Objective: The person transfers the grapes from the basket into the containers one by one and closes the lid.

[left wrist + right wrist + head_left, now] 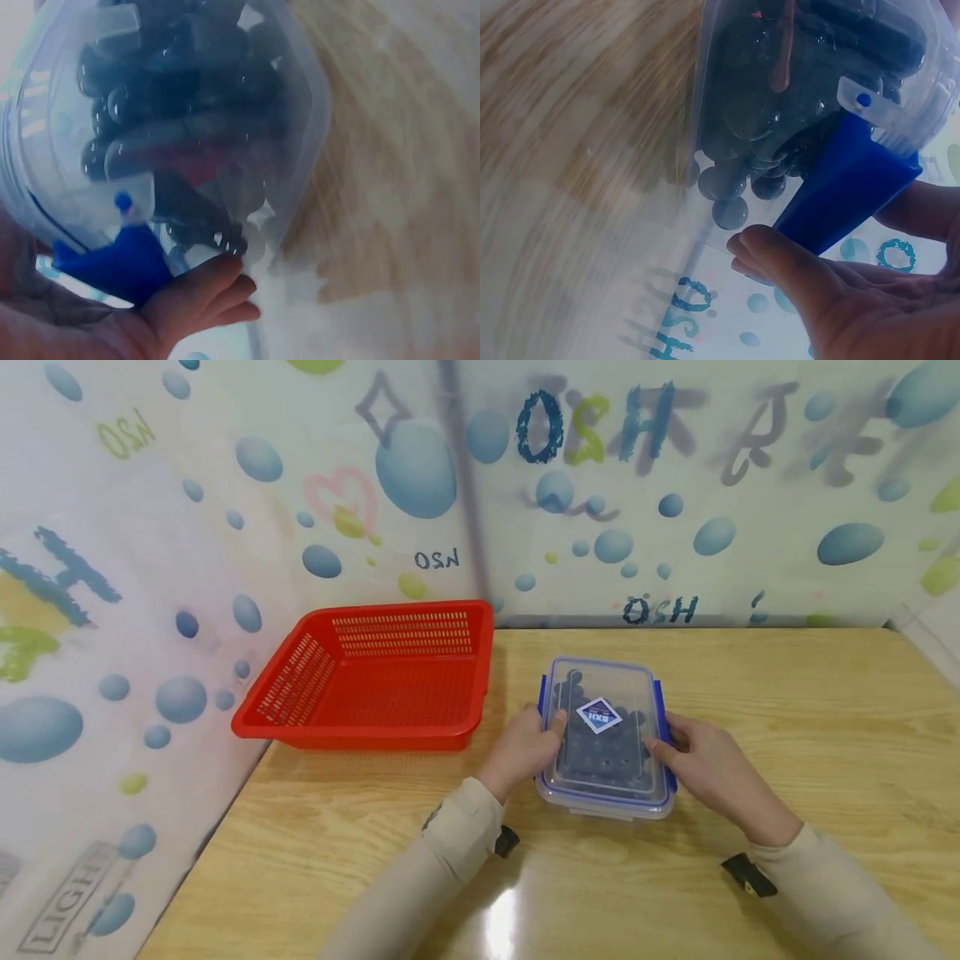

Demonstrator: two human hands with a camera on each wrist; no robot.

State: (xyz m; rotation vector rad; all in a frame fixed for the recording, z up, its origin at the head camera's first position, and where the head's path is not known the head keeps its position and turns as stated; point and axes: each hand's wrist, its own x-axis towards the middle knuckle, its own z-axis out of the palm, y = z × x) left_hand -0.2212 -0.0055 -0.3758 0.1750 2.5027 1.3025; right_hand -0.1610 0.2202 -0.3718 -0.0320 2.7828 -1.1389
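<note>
A clear plastic food container point(600, 789) with a blue-edged lid point(626, 681) and a diamond-shaped label sits in front of me, over the table. Dark grapes point(754, 112) fill much of it, a reddish stem showing among them. My left hand point(521, 747) grips its left side, thumb over the lid's edge. On the opposite side my right hand point(716, 772) holds it likewise, thumb at the rim and fingers down the side. Blue side flaps, one by the left hand point(124, 262) and one by the right point(847, 191), jut out from the walls in the wrist views.
A red plastic basket point(401, 731) with slotted walls stands to the left of the container, at the back of the wooden table point(795, 693). Behind the table rises a patterned wall covering point(600, 585), and another runs along the left side.
</note>
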